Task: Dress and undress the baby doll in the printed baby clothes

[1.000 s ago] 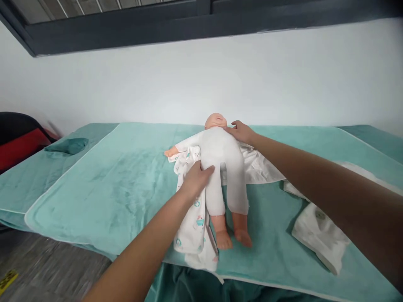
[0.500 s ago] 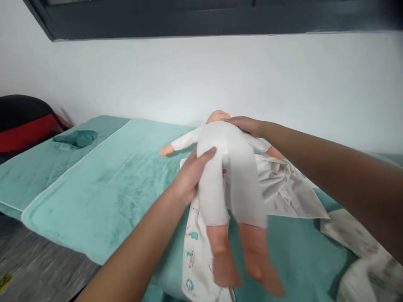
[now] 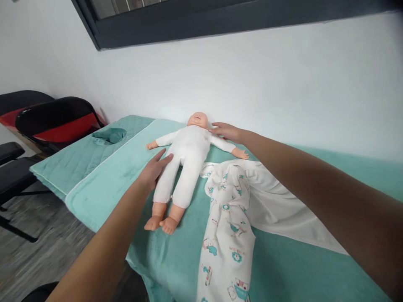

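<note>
A baby doll (image 3: 192, 144) with a white cloth body lies on its back on the green bed cover, arms spread out and feet towards me. My left hand (image 3: 154, 170) is at the doll's hip with its fingers stretched out, the fingertips at the top of the thigh. By the doll's shoulder and neck is my right hand (image 3: 228, 131), fingers extended and not wrapped round anything. Beside the doll's legs, to the right, lies a white baby garment (image 3: 229, 222) printed with small animals. Its plain white part (image 3: 277, 205) spreads out under my right forearm.
The green bed cover (image 3: 107, 197) runs along a white wall (image 3: 252, 84) below a dark window frame (image 3: 189, 29). A folded green quilted pad with a hole (image 3: 75, 161) lies at the left end. Black and red chairs (image 3: 59, 119) stand further left.
The doll, earlier held over the garment, now lies on the cover left of it. My left hand has loosened from its hip, and my right hand from its head and shoulder. The view has shifted right.
</note>
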A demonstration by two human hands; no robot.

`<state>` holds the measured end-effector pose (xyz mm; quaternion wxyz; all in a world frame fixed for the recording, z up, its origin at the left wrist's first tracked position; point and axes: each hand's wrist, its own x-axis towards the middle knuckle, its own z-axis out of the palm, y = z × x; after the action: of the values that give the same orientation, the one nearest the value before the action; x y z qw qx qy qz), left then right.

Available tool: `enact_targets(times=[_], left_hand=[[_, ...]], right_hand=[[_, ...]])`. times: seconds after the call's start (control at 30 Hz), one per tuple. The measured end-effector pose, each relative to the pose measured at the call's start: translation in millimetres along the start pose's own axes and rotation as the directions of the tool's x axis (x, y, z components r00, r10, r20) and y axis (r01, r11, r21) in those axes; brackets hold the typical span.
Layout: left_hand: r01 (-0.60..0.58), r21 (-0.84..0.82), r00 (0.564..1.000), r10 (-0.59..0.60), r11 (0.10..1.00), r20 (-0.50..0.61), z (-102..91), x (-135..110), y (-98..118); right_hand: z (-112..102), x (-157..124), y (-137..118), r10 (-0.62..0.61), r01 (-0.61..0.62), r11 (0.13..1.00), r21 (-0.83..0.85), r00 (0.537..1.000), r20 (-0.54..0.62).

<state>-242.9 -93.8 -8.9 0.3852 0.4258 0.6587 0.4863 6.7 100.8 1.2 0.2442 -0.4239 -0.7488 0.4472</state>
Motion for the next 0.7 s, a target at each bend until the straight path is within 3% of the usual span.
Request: enact_targets(times=[0.07, 0.1, 0.13, 0.17, 0.2, 0.23, 0.27, 0.3, 0.37, 0.47, 0.57, 0.63, 0.7], left_hand=[[-0.101, 0.39, 0.983, 0.153, 0.915, -0.105, -3.8, -14.2, 0.8], [-0.215, 0.577, 0.95, 0.306, 0.788, -0.065, -3.3, -26.6, 1.5], [-0.371, 0.691, 0.889, 0.452, 0.62, 0.072, -1.3, -41.9, 1.6], [-0.543, 0.712, 0.798, 0.536, 0.445, 0.274, 2.1, -59.0, 0.7], [-0.701, 0.656, 0.678, 0.545, 0.279, 0.493, 6.7, -76.8, -1.5], [-0.793, 0.588, 0.577, 0.51, 0.16, 0.639, 12.3, -93.9, -4.8], [-0.845, 0.529, 0.502, 0.462, 0.082, 0.731, 18.6, -109.4, -9.2], [-0.867, 0.496, 0.465, 0.417, 0.038, 0.781, 25.8, -122.3, -14.1], [-0.869, 0.494, 0.467, 0.378, 0.028, 0.799, 42.2, -139.0, -22.6], [-0.843, 0.528, 0.518, 0.426, 0.106, 0.742, 73.0, -143.5, -23.8], [-0.806, 0.556, 0.569, 0.527, 0.204, 0.632, 108.2, -135.7, -8.4], [-0.798, 0.542, 0.582, 0.565, 0.262, 0.585, 128.3, -129.5, 5.2], [-0.796, 0.505, 0.601, 0.544, 0.334, 0.586, 141.5, -124.8, 16.7]], right_hand=[[-16.2, -15.7, 16.7, 0.086, -0.085, 0.986, -0.144, 0.996, 0.0], [-26.3, -27.1, 26.5, 0.147, -0.143, 0.961, -0.235, 0.989, -0.001], [-36.8, -40.8, 36.1, 0.217, -0.209, 0.914, -0.347, 0.976, -0.016], [-47.3, -56.4, 45.0, 0.273, -0.242, 0.851, -0.466, 0.962, -0.001], [-56.9, -73.2, 52.5, 0.319, -0.255, 0.782, -0.569, 0.948, 0.014], [-65.2, -90.4, 58.2, 0.34, -0.254, 0.726, -0.639, 0.94, 0.013], [-71.8, -107.3, 62.0, 0.346, -0.242, 0.692, -0.681, 0.938, 0.019], [-76.1, -123.0, 63.6, 0.343, -0.219, 0.667, -0.712, 0.939, 0.031], [-77.5, -149.5, 60.5, 0.321, -0.16, 0.639, -0.752, 0.944, 0.072], [-60.9, -179.5, 38.9, 0.272, -0.07, 0.622, -0.78, 0.953, 0.131], [-27.6, -211.9, -0.9, 0.082, 0.114, 0.676, -0.728, 0.97, 0.227], [-5.0, -238.1, -30.9, -0.056, 0.263, 0.667, -0.697, 0.951, 0.306], [9.5, -264.0, -55.5, -0.061, 0.326, 0.614, -0.719, 0.928, 0.368]])
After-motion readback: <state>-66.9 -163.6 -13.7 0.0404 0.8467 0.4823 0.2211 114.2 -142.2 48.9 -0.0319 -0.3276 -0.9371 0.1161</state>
